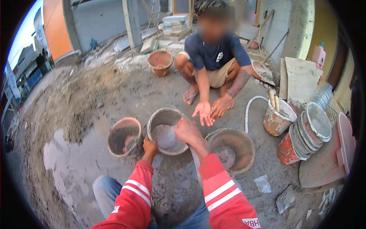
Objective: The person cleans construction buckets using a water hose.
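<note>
A mud-coated bucket (159, 118) stands tilted toward me between my knees, with greyish, wet-looking material in its bottom. My left hand (150, 147) is closed on the near left part of its rim. Over the right side of the opening, my right hand (189, 132) forms a fist. A small red part shows at its fingers, but what it belongs to is hidden. Close on the left is an orange-brown bucket (114, 143); on the right, a wider dirty bucket (245, 154) has a grey patch at its bottom.
Facing me, a co-worker (217, 51) squats with both hands held out beyond the buckets. Stacked buckets (301, 137) and a bucket with wooden handles (275, 121) stand at right. A pale hose (248, 108) curves nearby. Wet sand (80, 103) heaps up at left beside a puddle (68, 160).
</note>
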### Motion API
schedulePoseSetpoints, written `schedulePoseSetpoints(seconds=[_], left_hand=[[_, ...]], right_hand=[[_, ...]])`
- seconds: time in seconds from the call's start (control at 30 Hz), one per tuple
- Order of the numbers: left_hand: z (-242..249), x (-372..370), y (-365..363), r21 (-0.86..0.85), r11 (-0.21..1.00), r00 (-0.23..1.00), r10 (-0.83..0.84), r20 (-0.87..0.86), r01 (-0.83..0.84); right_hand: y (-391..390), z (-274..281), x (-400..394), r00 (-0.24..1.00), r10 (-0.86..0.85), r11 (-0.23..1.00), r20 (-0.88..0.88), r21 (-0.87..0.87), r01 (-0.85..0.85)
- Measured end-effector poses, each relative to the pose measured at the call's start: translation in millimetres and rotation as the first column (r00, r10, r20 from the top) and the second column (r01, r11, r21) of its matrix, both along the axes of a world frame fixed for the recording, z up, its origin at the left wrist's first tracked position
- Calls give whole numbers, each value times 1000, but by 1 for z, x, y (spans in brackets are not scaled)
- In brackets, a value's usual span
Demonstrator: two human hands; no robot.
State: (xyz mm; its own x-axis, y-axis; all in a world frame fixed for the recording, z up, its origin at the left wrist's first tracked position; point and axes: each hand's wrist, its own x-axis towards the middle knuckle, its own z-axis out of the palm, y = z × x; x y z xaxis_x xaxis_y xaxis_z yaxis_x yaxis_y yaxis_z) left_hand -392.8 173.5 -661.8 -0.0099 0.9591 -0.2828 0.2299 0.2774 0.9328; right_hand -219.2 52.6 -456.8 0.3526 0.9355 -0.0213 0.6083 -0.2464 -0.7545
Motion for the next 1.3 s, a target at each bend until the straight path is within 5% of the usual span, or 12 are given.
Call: schedulePoseSetpoints(seconds=[0.07, 0.1, 0.17, 0.4, 0.53, 0.7, 0.87, 1.0, 1.3], left_hand=[[16, 4, 6, 434, 894, 889, 107, -445, 109], [55, 8, -5, 423, 893, 918, 30, -397, 153], [75, 14, 0, 668, 696, 900, 73, -429, 263], [141, -7, 49, 821, 281, 784, 259, -563, 497], [188, -37, 79, 777, 254, 687, 365, -628, 576], [239, -53, 89, 820, 55, 700, 490, -519, 570], [210, -40, 87, 862, 412, 765, 439, -472, 295], [122, -26, 93, 653, 756, 862, 364, -351, -54], [53, 28, 89, 529, 846, 936, 242, -257, -74]], right_hand=[[5, -6, 5, 1000, -29, 999, 1, 26, 29], [6, -1, 6, 999, -47, 999, -2, 21, 47], [6, -1, 9, 999, -48, 999, -2, 18, 48], [2, 1, 19, 998, -25, 998, -60, -60, 21], [-6, 10, 21, 981, -48, 994, -190, -103, 28], [-1, 4, 20, 979, -24, 994, -200, -106, 3], [1, 9, 17, 985, -10, 993, -174, -120, -11], [7, 6, 25, 988, 124, 975, -95, -172, -139], [-33, 43, 29, 986, 136, 959, -100, -238, -157]])
